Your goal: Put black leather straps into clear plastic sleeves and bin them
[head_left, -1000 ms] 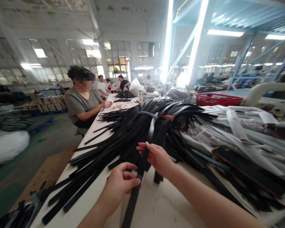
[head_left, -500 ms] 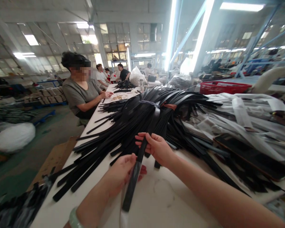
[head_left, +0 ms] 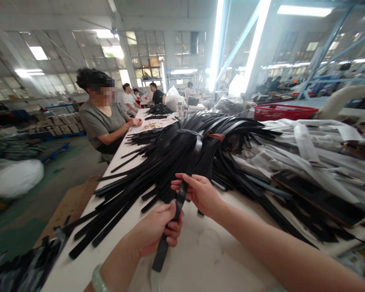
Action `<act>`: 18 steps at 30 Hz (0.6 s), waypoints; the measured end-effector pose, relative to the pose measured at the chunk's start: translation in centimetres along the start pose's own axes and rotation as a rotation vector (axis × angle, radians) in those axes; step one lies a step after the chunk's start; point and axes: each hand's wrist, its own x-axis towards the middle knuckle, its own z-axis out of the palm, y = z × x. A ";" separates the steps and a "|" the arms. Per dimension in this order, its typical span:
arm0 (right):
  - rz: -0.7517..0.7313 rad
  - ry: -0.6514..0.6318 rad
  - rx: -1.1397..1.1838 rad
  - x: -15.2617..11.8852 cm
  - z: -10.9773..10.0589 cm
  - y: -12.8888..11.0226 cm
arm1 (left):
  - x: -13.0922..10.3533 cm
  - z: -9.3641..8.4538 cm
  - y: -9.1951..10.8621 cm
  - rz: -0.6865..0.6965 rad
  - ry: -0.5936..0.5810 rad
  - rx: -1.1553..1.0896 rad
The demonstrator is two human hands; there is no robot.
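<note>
A flat black strap [head_left: 162, 254] runs lengthwise through both hands, its near end hanging above the pale table. My left hand [head_left: 164, 227] is closed around it near that end, thumb on top and fingers curled round. Farther up, my right hand [head_left: 197, 192] pinches the same strap between thumb and fingers. Clear film seems to hang below the strap's near end. Just beyond my hands lies a large bundle of black straps [head_left: 158, 162], tied with a pale plastic band [head_left: 197, 140] and fanned across the table.
Straps wrapped in white [head_left: 307, 142] are heaped on the right, with a dark phone-like slab [head_left: 319, 196] before them. A red basket [head_left: 284, 112] stands behind. A co-worker [head_left: 100, 113] is at the table's left edge. More black pieces [head_left: 27, 263] lie low at left.
My left hand's fingers have closed round the strap, where before they were partly spread. My right hand has shifted slightly down and left along with the strap.
</note>
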 end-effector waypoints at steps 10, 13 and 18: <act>0.103 -0.131 -0.312 0.0 -1.0 -0.4 | 0.3 -0.5 0.9 0.379 0.041 -0.194; 0.424 -0.534 -0.496 -1.9 0.1 0.7 | 0.6 -1.3 1.6 0.518 0.083 -0.382; 0.641 -0.784 -0.428 -4.8 2.1 2.6 | 0.5 -2.6 2.4 0.519 0.122 -0.545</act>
